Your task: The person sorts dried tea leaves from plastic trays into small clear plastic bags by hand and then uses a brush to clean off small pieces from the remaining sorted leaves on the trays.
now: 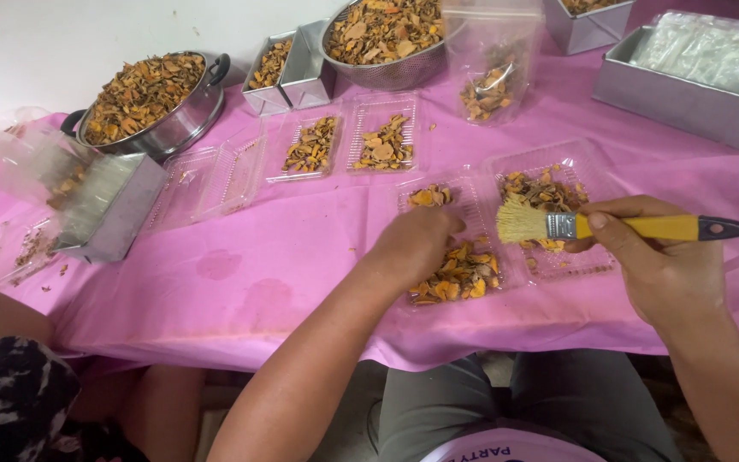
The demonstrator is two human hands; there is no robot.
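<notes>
A: Item one, nearest?

B: Left hand (pixel 416 244), fingers closed down into dried orange-yellow slices (pixel 459 278) in the near clear tray (pixel 511 278). Right hand (pixel 665 269), fingers wrapped round a yellow-handled brush (pixel 609 227), bristles over the tray's twin half.

A: Handling note?

B: Light, short strokes, likely; the shallow rim spills easily.

A: Beyond?

B: Pink worktop (pixel 241 274), bare stretch to the left, its front edge close. Farther: two filled trays (pixel 348 145), an upright clear bag (pixel 489 64), a pot (pixel 151 103), a colander (pixel 387 38), crowding the far side.
</notes>
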